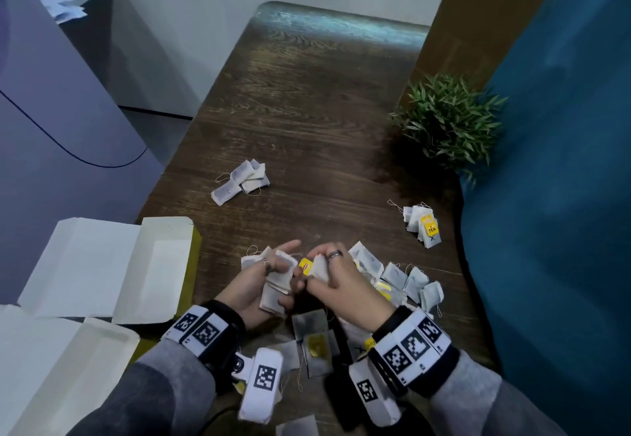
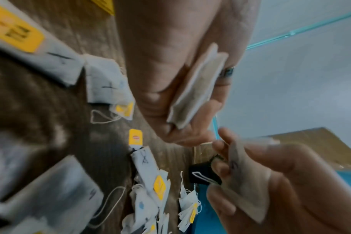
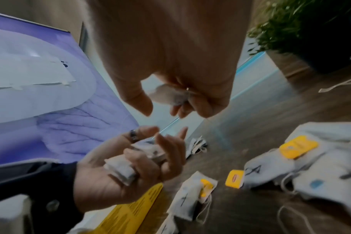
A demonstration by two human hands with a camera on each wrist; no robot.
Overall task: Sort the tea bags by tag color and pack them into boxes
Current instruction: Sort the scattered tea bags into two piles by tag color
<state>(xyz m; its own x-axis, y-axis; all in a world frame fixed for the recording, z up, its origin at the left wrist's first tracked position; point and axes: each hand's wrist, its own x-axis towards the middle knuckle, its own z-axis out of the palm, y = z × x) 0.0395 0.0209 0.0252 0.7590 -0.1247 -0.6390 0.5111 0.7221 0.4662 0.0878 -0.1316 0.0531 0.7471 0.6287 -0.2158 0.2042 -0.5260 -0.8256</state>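
Hands meet over the wooden table (image 1: 307,101): the left hand (image 1: 254,285) grips a stack of tea bags (image 1: 278,287), the right hand (image 1: 338,278) pinches one tea bag (image 1: 321,266). Loose bags (image 1: 406,277) lie beneath, two open boxes (image 1: 102,268) to the left.

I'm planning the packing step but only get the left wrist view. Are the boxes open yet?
Observer: Yes. The far box and the near box both lie open, left of the left hand.
Operator: Anything packed?
Observer: No tea bags show inside either.
Operator: Any sorted pile beyond the hands?
Observer: One far pile, mid-table, with no yellow tags showing.
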